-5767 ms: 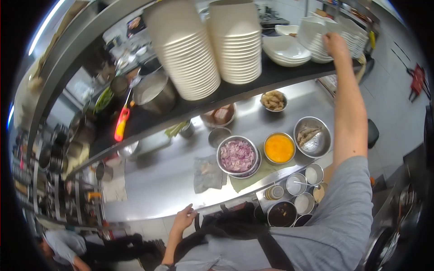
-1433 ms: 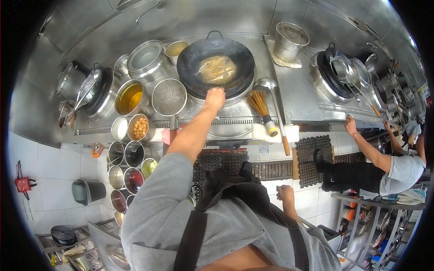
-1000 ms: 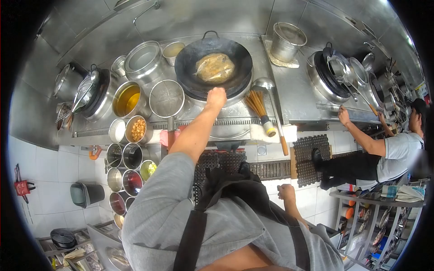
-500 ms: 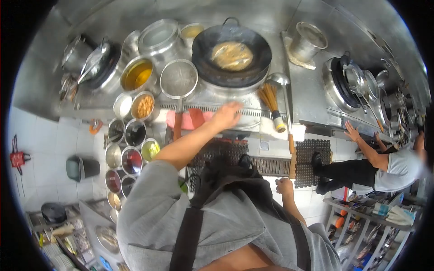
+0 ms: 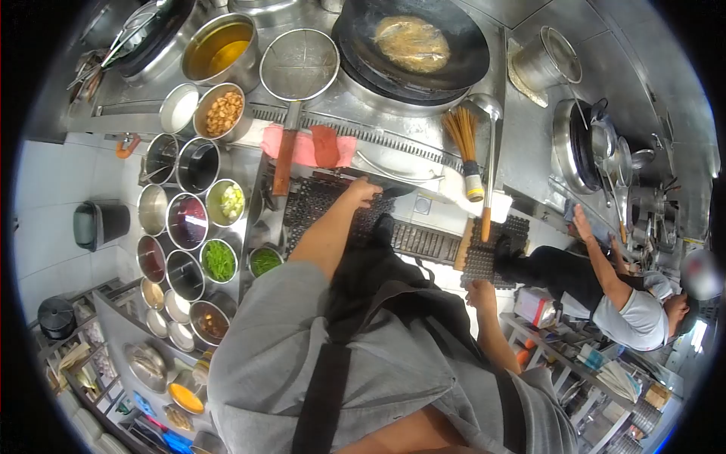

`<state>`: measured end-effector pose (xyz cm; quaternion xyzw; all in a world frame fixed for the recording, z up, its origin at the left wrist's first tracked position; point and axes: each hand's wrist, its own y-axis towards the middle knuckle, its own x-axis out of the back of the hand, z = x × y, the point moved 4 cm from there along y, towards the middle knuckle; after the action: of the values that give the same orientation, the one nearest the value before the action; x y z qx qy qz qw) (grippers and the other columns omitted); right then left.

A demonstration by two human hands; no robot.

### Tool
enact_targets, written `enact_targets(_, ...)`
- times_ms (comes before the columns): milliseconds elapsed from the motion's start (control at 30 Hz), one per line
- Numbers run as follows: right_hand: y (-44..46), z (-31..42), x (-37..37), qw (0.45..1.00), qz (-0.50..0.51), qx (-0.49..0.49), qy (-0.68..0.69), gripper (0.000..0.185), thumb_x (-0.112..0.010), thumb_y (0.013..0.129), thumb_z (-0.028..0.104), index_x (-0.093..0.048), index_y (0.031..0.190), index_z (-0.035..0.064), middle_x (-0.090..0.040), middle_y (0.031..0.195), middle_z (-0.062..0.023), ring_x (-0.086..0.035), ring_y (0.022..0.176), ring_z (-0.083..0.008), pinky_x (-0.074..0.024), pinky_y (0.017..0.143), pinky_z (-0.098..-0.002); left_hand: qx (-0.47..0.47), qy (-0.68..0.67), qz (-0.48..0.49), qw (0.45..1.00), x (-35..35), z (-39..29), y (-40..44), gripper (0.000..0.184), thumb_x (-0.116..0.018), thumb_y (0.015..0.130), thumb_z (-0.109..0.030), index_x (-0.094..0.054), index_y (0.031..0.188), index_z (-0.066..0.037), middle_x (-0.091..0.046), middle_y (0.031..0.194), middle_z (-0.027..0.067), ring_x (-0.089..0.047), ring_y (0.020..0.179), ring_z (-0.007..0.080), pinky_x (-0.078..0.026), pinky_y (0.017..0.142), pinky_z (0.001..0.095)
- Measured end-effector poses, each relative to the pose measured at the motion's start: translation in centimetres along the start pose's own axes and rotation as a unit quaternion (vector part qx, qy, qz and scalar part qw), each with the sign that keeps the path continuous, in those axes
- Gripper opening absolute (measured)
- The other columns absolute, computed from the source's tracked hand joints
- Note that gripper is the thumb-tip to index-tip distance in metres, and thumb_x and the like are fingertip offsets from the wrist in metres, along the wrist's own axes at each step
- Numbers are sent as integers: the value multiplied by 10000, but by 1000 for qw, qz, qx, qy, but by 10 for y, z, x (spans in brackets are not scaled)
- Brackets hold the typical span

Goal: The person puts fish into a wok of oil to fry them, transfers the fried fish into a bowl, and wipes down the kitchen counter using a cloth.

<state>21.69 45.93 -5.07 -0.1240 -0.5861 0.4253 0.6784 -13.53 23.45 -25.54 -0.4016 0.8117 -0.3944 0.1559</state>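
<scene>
My left hand (image 5: 364,192) hangs below the stove's front edge, its fingers loosely bent and apart with nothing seen in them. Lower right, my right hand (image 5: 481,293) is loosely closed in front of my body, and nothing shows in it. A black wok (image 5: 363,38) sits on the burner, with a browned fish (image 5: 412,45) lying in it. Left of the wok lies a round strainer (image 5: 299,64), its wooden handle over the edge near a pink cloth (image 5: 344,149). A bamboo brush (image 5: 463,140) and a ladle (image 5: 490,163) lie to the right.
Pots of ingredients, including diced brown pieces (image 5: 224,113) and chopped greens (image 5: 219,261), stand at the left. An oil pot (image 5: 220,51) is behind them. A co-worker (image 5: 628,318) leans toward the stove at the right, beside a shelf rack (image 5: 560,363). Black mats (image 5: 495,250) cover part of the floor.
My left hand has let go of the wok's near rim and moved down off the stove. The view has shifted from the serving counter to the stove, then downward. The co-worker has bent forward.
</scene>
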Motion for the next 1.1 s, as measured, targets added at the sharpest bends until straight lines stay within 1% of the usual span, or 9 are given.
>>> enact_targets(100, -1, 6, 17, 1000, -6, -7, 7, 279, -559, 837, 227, -637, 716, -12, -630, 591, -127, -613, 483, -191, -502, 508, -347, 76, -146, 50, 985, -22, 8, 10, 519, -684, 824, -317, -541, 1251, -57, -624, 1048, 133, -614, 955, 243, -539, 764, 416)
enact_targets(167, -5, 17, 31, 994, -15, 69, -83, 283, -574, 842, 237, -637, 737, -18, -634, 595, -113, -616, 491, -187, -505, 526, -345, 58, -33, -8, 998, -21, 15, 12, 504, -664, 820, -334, -555, 1189, -8, -628, 1098, 189, -618, 1010, 294, -507, 847, 417)
enact_targets(200, 2, 14, 33, 997, -24, 65, -22, 291, -595, 845, 247, -625, 725, -16, -620, 592, -138, -626, 517, -221, -499, 546, -365, -101, 211, -75, 969, -13, 7, 12, 485, -626, 819, -377, -595, 1121, 1, -610, 1126, 234, -594, 1057, 345, -472, 908, 412)
enact_targets(267, 17, 41, 50, 945, -152, 278, -84, 267, -611, 846, 236, -634, 739, -8, -601, 599, -174, -621, 541, -304, -488, 552, -397, -110, 255, -110, 954, -11, 4, -1, 459, -605, 820, -365, -609, 1092, 5, -601, 1133, 241, -583, 1065, 358, -456, 924, 410)
enact_targets(500, 119, 148, 78, 884, -266, 361, -129, 555, -682, 793, 305, -505, 1253, 52, -573, 1127, -213, -577, 998, -400, -482, 841, -449, -157, 286, -197, 925, 12, 25, -45, 339, -605, 768, -246, -628, 1075, -104, -640, 1021, 207, -593, 1010, 371, -472, 883, 427)
enact_targets(833, 194, 193, 75, 952, -18, 300, -58, 737, -600, 717, 296, -402, 1381, 44, -634, 1034, -273, -609, 985, -385, -461, 886, -430, 128, 234, -348, 899, 69, 235, -259, 379, -563, 762, -297, -642, 1036, -47, -637, 1085, 177, -596, 1023, 353, -469, 889, 428)
enact_targets(900, 214, 206, 76, 944, 104, 300, 87, 735, -613, 704, 272, -413, 1381, 65, -634, 1019, -282, -619, 948, -391, -472, 857, -423, 210, 172, -300, 915, 46, 301, -284, 402, -571, 768, -355, -663, 1028, -62, -638, 1098, 169, -594, 1037, 348, -470, 887, 429)
enact_targets(1033, 176, 288, 56, 916, 176, 361, -10, 722, -623, 707, 255, -422, 1379, 85, -618, 1040, -274, -608, 963, -386, -478, 855, -420, 242, 227, -192, 924, -23, 358, -284, 423, -561, 775, -408, -684, 1000, -72, -644, 1088, 165, -597, 1041, 338, -472, 886, 427)
enact_targets(1100, 158, 328, 32, 806, -25, 531, -261, 711, -655, 712, 223, -430, 1380, 127, -580, 1084, -266, -588, 989, -385, -477, 870, -425, 157, 416, -38, 895, -52, 384, -250, 419, -543, 786, -421, -694, 963, -72, -651, 1071, 160, -611, 1017, 328, -482, 866, 422)
